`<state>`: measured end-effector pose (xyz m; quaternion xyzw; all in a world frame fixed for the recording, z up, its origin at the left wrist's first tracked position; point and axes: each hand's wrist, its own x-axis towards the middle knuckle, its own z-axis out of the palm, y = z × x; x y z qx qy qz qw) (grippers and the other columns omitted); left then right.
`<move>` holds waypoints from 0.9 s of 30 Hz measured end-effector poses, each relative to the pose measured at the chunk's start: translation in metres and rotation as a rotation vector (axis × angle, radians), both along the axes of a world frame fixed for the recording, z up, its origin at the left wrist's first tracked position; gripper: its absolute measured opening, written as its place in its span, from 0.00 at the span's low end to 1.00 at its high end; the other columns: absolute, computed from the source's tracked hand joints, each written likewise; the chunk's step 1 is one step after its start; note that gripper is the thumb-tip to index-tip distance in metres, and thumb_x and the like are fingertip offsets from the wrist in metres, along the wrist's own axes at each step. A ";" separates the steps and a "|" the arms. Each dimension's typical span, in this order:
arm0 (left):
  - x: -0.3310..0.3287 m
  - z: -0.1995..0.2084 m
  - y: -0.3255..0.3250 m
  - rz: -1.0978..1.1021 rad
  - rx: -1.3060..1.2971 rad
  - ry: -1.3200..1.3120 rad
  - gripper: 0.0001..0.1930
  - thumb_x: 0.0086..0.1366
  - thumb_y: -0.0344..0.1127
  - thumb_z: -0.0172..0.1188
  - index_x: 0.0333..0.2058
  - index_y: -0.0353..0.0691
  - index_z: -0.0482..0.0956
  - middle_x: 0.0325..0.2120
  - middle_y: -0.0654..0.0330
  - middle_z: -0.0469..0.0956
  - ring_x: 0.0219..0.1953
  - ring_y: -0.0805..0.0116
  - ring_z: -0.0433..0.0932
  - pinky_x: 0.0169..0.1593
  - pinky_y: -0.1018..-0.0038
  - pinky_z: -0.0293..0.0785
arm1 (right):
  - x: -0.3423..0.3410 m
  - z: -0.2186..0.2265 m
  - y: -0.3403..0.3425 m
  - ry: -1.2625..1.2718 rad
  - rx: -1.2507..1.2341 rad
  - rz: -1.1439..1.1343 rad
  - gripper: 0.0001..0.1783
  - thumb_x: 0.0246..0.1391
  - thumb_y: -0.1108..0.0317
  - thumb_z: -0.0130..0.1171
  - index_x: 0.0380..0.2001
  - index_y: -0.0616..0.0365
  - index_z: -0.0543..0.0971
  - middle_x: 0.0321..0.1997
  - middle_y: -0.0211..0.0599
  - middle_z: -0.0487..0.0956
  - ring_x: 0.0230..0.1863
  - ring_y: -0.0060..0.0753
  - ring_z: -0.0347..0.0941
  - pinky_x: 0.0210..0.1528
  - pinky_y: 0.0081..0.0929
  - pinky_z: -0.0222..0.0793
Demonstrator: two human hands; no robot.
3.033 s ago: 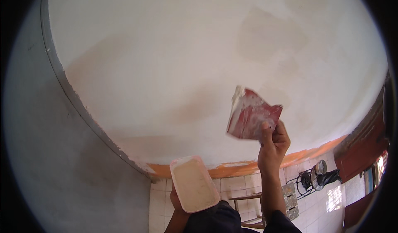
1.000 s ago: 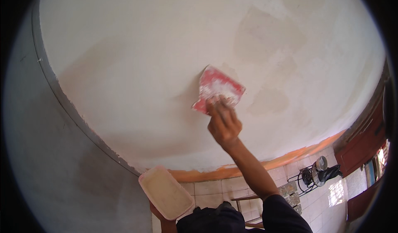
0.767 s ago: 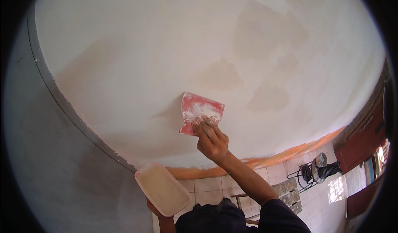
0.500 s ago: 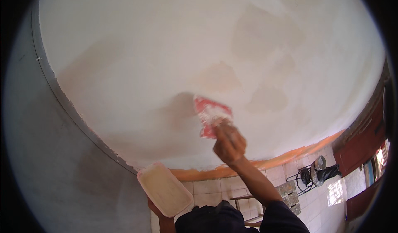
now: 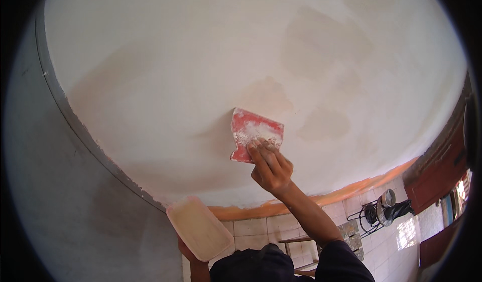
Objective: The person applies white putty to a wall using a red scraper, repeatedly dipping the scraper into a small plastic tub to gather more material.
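A red plastic putty spreader [image 5: 268, 124], smeared with white paste, is pinched in my right hand [image 5: 272, 169]. It lies against or very close to the whitish wall [image 5: 165, 96], just below a beige damp-looking patch [image 5: 266, 94]. At the lower left, my left hand [image 5: 186, 252] holds up a pale pink rectangular plastic tub [image 5: 222, 230] with cream-coloured putty [image 5: 198, 227] inside. Most of that hand's fingers are hidden behind the tub.
A grey wall [image 5: 65, 181] meets the whitish one at the left corner. An orange strip [image 5: 321, 199] runs along the wall's base above the tiled floor [image 5: 251, 226]. A black metal stand [image 5: 372, 217] carrying a round container [image 5: 388, 197] stands right, near a reddish-brown door [image 5: 437, 166].
My right hand and the spreader have shifted slightly up and left, and the spreader's face is turned flatter toward the wall. The tub is almost still.
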<state>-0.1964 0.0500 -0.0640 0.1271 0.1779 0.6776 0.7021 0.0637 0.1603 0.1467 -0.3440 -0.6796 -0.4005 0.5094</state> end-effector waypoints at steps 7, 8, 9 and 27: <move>0.001 0.018 0.004 0.021 0.034 0.038 0.32 0.70 0.58 0.34 0.66 0.45 0.58 0.58 0.53 0.70 0.57 0.52 0.73 0.57 0.52 0.74 | 0.011 -0.012 -0.020 -0.032 0.059 0.053 0.13 0.44 0.83 0.60 0.36 0.64 0.83 0.38 0.42 0.81 0.41 0.44 0.81 0.42 0.36 0.82; 0.000 0.017 0.002 0.002 0.024 -0.004 0.32 0.70 0.58 0.34 0.66 0.45 0.58 0.58 0.53 0.70 0.56 0.52 0.73 0.56 0.52 0.74 | 0.014 -0.007 -0.019 -0.027 0.100 0.026 0.12 0.45 0.83 0.60 0.35 0.64 0.83 0.38 0.42 0.81 0.42 0.44 0.81 0.43 0.36 0.82; 0.000 0.015 0.001 -0.001 0.011 -0.033 0.32 0.70 0.58 0.34 0.66 0.45 0.58 0.58 0.53 0.70 0.56 0.51 0.73 0.56 0.51 0.74 | 0.017 0.000 -0.012 -0.022 0.142 0.001 0.12 0.45 0.83 0.60 0.35 0.64 0.83 0.39 0.42 0.81 0.43 0.45 0.81 0.45 0.37 0.82; -0.004 0.001 -0.002 0.073 -0.007 -0.029 0.34 0.70 0.60 0.35 0.66 0.44 0.58 0.59 0.52 0.69 0.56 0.50 0.73 0.56 0.49 0.73 | -0.007 -0.103 -0.007 -0.004 -0.260 0.180 0.17 0.38 0.86 0.55 0.35 0.62 0.81 0.42 0.42 0.79 0.46 0.43 0.79 0.44 0.35 0.81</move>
